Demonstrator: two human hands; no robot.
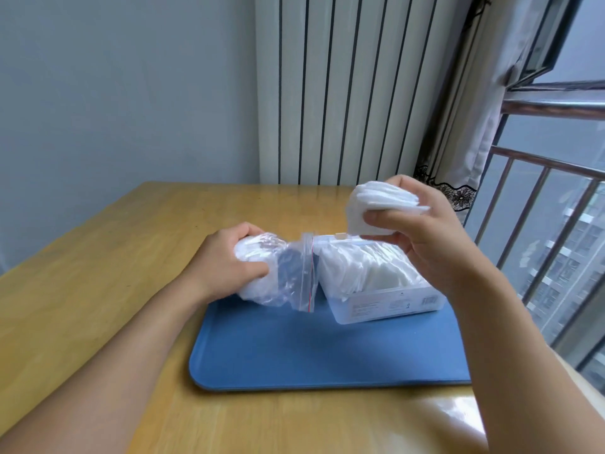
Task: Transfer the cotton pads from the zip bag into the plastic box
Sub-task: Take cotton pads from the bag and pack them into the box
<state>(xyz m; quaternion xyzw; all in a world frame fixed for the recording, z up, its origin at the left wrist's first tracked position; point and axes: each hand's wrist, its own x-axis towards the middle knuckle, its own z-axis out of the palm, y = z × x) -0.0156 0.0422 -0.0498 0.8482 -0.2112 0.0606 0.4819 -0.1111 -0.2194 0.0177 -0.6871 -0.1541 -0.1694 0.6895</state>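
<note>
A wood table (98, 257) stands by a white radiator (343, 93) and a window with bars (540, 224). A blue tray (294, 348) lies on the table.

On the tray sits the box (386, 296). It is open and already holds many pads (370, 270), packed in a leaning row. The bag (278, 273) is just to its left, with its open zip end touching the box.

The left hand (229, 257) grips the closed end of the bag, fingers curled round it. More white pads show through the clear plastic there.

The right hand (419, 231) is up above the box. Its thumb and fingers pinch a stack of pads (376, 204).

The pads look very light and soft. They squash easily and will not break. A loose pad could slide out of the stack, so it seems best to pinch the stack across its flat sides, firmly but gently.

The bag is thin, floppy and likely slippery. Holding it by the full end, as the left hand does, should keep it from sliding.
</note>
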